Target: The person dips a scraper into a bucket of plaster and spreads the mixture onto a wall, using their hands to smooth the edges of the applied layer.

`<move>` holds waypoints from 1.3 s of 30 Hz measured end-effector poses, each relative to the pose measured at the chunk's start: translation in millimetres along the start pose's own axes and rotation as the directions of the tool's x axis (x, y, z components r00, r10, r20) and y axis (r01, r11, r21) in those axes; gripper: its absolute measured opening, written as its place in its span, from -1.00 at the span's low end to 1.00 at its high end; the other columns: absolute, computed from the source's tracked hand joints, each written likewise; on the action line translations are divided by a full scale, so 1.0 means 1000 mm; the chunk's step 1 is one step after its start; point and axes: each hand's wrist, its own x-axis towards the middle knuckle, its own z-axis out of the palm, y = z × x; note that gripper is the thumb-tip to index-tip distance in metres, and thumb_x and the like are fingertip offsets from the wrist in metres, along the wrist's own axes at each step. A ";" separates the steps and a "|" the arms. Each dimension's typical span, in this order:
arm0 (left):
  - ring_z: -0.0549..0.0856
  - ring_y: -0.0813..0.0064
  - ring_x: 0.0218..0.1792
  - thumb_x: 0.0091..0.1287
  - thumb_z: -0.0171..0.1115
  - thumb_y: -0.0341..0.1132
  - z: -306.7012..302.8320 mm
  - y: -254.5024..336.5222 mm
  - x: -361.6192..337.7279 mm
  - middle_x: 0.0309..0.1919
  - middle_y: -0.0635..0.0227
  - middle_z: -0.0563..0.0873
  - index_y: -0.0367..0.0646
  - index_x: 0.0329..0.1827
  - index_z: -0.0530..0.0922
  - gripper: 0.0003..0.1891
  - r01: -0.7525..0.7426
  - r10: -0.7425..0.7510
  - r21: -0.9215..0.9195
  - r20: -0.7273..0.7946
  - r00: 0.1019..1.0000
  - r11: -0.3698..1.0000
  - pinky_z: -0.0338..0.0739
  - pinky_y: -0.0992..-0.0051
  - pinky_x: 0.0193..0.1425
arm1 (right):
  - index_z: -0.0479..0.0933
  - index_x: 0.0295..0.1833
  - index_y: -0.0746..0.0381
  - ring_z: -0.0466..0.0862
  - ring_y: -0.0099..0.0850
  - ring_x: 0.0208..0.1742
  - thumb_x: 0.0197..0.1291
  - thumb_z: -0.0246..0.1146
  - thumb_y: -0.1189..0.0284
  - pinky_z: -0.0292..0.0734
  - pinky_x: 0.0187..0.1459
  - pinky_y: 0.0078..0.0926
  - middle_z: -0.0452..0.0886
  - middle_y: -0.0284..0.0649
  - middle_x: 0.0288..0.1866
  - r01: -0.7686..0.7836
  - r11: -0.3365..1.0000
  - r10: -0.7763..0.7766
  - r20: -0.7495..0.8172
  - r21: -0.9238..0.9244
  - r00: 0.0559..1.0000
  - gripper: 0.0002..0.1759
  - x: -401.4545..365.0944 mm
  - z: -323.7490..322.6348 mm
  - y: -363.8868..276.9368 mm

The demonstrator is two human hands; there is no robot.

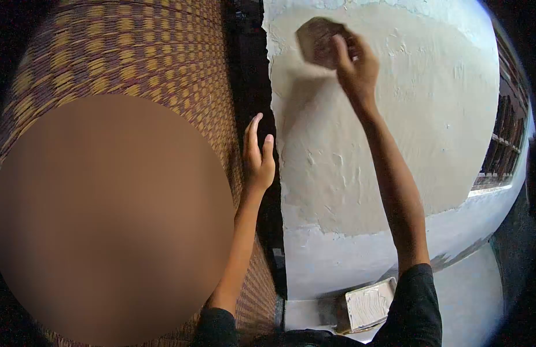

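Note:
My right hand (pixel 356 58) is raised near the top of the wall, its fingers wrapped round a flat brown scraper (pixel 321 41) that is blurred at its edges. The scraper is over a wide area of wet beige plaster (pixel 360 150) with ridges and streaks in it. My left hand (pixel 260 153) is lifted beside the wall's ragged left edge, fingers and thumb apart, with nothing in it.
A woven brown and yellow mat (pixel 181 52) stands at the left, partly behind a large blurred round area. Low down sits a tray (pixel 369 303) of pale paste. A barred window (pixel 502 139) is at the right.

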 end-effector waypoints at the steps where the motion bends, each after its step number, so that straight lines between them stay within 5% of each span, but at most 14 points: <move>1: 0.35 0.05 0.41 0.49 -0.03 -0.30 0.000 0.000 0.001 0.38 0.02 0.39 -0.27 0.44 0.26 -0.51 0.001 -0.001 -0.002 0.002 1.000 1.000 0.19 0.15 0.49 | 0.62 0.02 0.28 0.75 -0.24 -0.24 0.25 0.28 0.38 0.62 -0.15 -0.36 0.74 -0.03 -0.21 0.034 0.999 -0.032 0.127 -0.012 0.991 -0.72 -0.013 0.004 -0.003; 4: 0.35 0.05 0.41 0.49 -0.03 -0.30 0.006 0.004 -0.001 0.38 0.02 0.39 -0.27 0.44 0.26 -0.51 0.002 -0.002 -0.011 0.009 1.000 1.000 0.19 0.15 0.50 | 0.60 0.07 0.23 0.75 -0.27 -0.22 0.19 0.32 0.48 0.56 -0.27 -0.41 0.74 -0.10 -0.18 0.421 0.894 -0.316 0.452 -0.154 0.834 -0.69 -0.052 0.013 -0.005; 7: 0.34 0.05 0.42 0.49 -0.03 -0.30 0.008 0.006 -0.002 0.39 0.02 0.38 -0.27 0.44 0.25 -0.51 -0.004 0.004 -0.016 0.016 1.000 1.000 0.18 0.14 0.50 | 0.59 0.09 0.20 0.73 -0.15 -0.15 0.18 0.29 0.53 0.58 -0.20 -0.34 0.72 -0.05 -0.15 0.423 0.857 -0.265 0.453 -0.295 0.851 -0.67 -0.048 0.013 0.011; 9: 0.33 0.05 0.42 0.49 -0.03 -0.30 0.005 0.006 -0.002 0.40 0.03 0.36 -0.26 0.45 0.25 -0.51 0.021 -0.021 -0.008 0.039 0.999 1.000 0.18 0.14 0.50 | 0.60 0.03 0.18 0.66 -0.03 -0.23 0.14 0.26 0.46 0.55 -0.14 -0.11 0.70 -0.05 -0.20 0.293 0.942 -0.258 0.206 -0.161 0.944 -0.69 -0.016 0.005 0.025; 11: 0.33 0.06 0.42 0.49 -0.03 -0.30 0.002 0.001 -0.002 0.41 0.03 0.36 -0.26 0.45 0.24 -0.50 0.033 -0.033 -0.003 0.034 0.999 0.999 0.17 0.14 0.51 | 0.63 0.03 0.27 0.76 -0.20 -0.17 0.23 0.28 0.36 0.61 -0.07 -0.36 0.73 0.01 -0.17 0.058 0.990 -0.057 0.012 -0.131 0.998 -0.69 0.011 -0.013 0.021; 15: 0.33 0.05 0.42 0.49 -0.03 -0.30 0.001 -0.003 -0.001 0.40 0.03 0.37 -0.27 0.44 0.25 -0.51 0.023 -0.023 0.000 0.014 1.000 1.000 0.17 0.13 0.51 | 0.61 0.05 0.33 0.76 -0.25 -0.12 0.25 0.31 0.33 0.60 -0.03 -0.38 0.74 -0.02 -0.14 -0.054 0.999 0.054 0.046 0.001 0.998 -0.65 0.023 -0.027 0.026; 20: 0.36 0.05 0.40 0.49 -0.03 -0.31 0.009 0.002 0.000 0.37 0.02 0.40 -0.29 0.42 0.27 -0.52 0.010 -0.010 -0.042 0.004 1.000 0.999 0.20 0.14 0.49 | 0.61 0.04 0.29 0.75 -0.17 -0.09 0.23 0.30 0.33 0.59 0.02 -0.31 0.74 -0.01 -0.13 0.067 0.964 -0.030 0.144 -0.258 0.989 -0.67 0.016 -0.021 0.037; 24: 0.37 0.06 0.39 0.48 -0.03 -0.31 0.009 -0.001 0.000 0.37 0.02 0.40 -0.30 0.42 0.28 -0.52 -0.027 0.026 -0.052 -0.015 1.000 0.998 0.20 0.15 0.49 | 0.61 0.08 0.24 0.77 -0.18 -0.22 0.23 0.30 0.34 0.62 -0.09 -0.31 0.74 0.00 -0.20 -0.022 0.973 0.013 -0.041 -0.228 0.999 -0.66 0.038 -0.034 0.036; 26: 0.36 0.06 0.40 0.48 -0.03 -0.31 0.007 0.001 0.001 0.37 0.02 0.40 -0.30 0.42 0.27 -0.52 -0.029 0.028 -0.049 -0.022 0.999 0.998 0.20 0.15 0.49 | 0.61 0.08 0.22 0.74 -0.17 -0.18 0.23 0.30 0.32 0.60 -0.06 -0.31 0.74 -0.03 -0.22 -0.103 0.987 0.106 0.019 -0.123 0.994 -0.66 0.033 -0.036 0.027; 29: 0.36 0.06 0.40 0.48 -0.03 -0.31 0.006 0.002 -0.001 0.37 0.02 0.40 -0.30 0.42 0.27 -0.52 -0.001 0.001 -0.025 -0.005 1.000 1.000 0.19 0.16 0.49 | 0.59 0.10 0.22 0.65 -0.11 -0.09 0.22 0.31 0.29 0.53 0.01 -0.24 0.73 -0.04 -0.19 0.151 0.931 -0.103 0.158 -0.333 0.982 -0.63 0.018 -0.027 0.035; 34: 0.36 0.06 0.40 0.48 -0.03 -0.31 0.008 0.000 -0.003 0.38 0.04 0.40 -0.29 0.43 0.27 -0.52 -0.022 0.022 -0.019 -0.011 1.000 1.000 0.18 0.16 0.50 | 0.60 0.06 0.21 0.67 -0.09 -0.15 0.22 0.30 0.32 0.53 -0.04 -0.17 0.72 -0.04 -0.20 0.038 0.956 -0.062 -0.074 -0.292 0.995 -0.67 0.036 -0.038 0.041; 36: 0.36 0.06 0.40 0.48 -0.03 -0.31 0.007 0.000 -0.002 0.38 0.04 0.40 -0.29 0.43 0.27 -0.52 -0.011 0.011 -0.004 -0.012 1.000 1.000 0.18 0.16 0.50 | 0.56 0.16 0.28 0.72 -0.41 -0.14 0.32 0.27 0.43 0.61 -0.07 -0.50 0.72 -0.06 -0.08 0.145 0.969 -0.125 0.109 -0.198 0.986 -0.67 0.027 -0.035 0.032; 38: 0.36 0.06 0.40 0.48 -0.03 -0.31 0.008 0.004 -0.004 0.37 0.04 0.40 -0.29 0.43 0.27 -0.52 0.005 -0.005 0.005 0.000 1.000 1.000 0.18 0.16 0.50 | 0.56 0.16 0.24 0.72 -0.36 -0.13 0.32 0.26 0.45 0.60 -0.06 -0.51 0.71 -0.07 -0.09 0.415 0.818 -0.322 0.280 -0.399 0.904 -0.68 0.011 -0.031 0.024; 39: 0.36 0.05 0.40 0.48 -0.03 -0.31 0.007 0.007 -0.003 0.38 0.04 0.40 -0.28 0.43 0.27 -0.52 0.004 -0.004 0.020 0.004 1.000 1.000 0.19 0.16 0.50 | 0.56 0.16 0.23 0.72 -0.34 -0.13 0.32 0.25 0.45 0.61 -0.08 -0.49 0.72 -0.07 -0.10 0.365 0.844 -0.275 0.268 -0.393 0.923 -0.69 0.011 -0.031 0.023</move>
